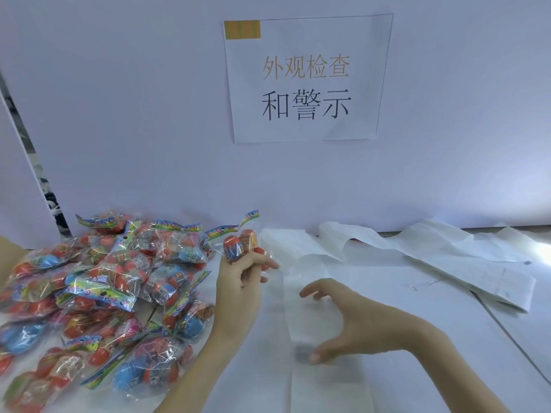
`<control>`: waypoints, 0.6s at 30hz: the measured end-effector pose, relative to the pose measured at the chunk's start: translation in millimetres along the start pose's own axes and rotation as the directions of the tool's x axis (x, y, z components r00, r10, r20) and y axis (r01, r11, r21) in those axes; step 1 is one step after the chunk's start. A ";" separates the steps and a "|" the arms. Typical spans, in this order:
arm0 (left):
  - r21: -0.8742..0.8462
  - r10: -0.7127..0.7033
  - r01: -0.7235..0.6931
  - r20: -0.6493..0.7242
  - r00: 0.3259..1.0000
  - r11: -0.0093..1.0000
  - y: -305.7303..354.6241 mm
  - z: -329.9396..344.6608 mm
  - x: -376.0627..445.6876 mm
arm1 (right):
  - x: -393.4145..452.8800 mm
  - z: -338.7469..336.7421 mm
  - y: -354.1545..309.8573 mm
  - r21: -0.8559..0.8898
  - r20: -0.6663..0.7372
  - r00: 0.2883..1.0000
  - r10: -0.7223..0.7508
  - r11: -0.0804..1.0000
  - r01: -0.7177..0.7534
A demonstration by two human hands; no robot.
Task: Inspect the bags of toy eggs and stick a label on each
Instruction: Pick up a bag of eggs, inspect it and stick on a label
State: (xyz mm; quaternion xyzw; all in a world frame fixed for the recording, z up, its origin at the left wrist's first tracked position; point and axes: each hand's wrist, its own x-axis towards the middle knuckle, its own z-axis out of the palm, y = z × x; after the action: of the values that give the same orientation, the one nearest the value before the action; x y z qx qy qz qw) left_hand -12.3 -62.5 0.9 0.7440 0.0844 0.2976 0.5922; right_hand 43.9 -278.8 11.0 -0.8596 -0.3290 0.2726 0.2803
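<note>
From the head view, the left hand (238, 281) held one bag of toy eggs (243, 242) upright, fingers curled around its lower end, just right of the pile of bags (98, 281) on the table (417, 338). The right hand (351, 320) hovered with fingers spread, grasping nothing, over a white paper strip (313, 293). Inspection seemed underway; next, a label probably needed picking from that strip.

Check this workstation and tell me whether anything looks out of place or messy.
The white backing strips along the table's far edge lie crumpled and overlapping, not flat. The pile of egg bags is a loose jumble. The left hand holds one bag upright; nothing looks damaged.
</note>
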 end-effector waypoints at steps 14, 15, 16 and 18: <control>0.063 0.022 -0.040 0.265 0.964 0.997 -10.3 22.6 -20.0 | 13.0 -5.0 9.9 0.184 -0.471 0.876 -0.106 0.959 0.215; 0.077 0.020 -0.041 0.261 0.965 0.996 -11.3 23.4 -19.7 | 13.2 -4.0 9.2 0.174 -0.465 0.878 -0.116 0.960 0.219; 0.082 0.018 -0.041 0.260 0.965 0.996 -12.6 23.7 -19.4 | 13.1 -3.2 7.7 0.165 -0.467 0.875 -0.127 0.960 0.228; 0.041 -0.009 -0.002 0.257 0.966 0.999 -14.1 23.6 -19.1 | 13.1 -2.3 4.1 0.158 -0.538 0.832 -0.136 0.953 0.258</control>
State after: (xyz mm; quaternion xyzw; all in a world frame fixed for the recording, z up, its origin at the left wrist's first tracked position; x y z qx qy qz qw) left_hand -11.8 -87.2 -21.6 0.7882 0.0141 0.1956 0.5834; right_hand 55.4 -272.6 6.2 -0.8251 -0.2951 0.0342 0.4806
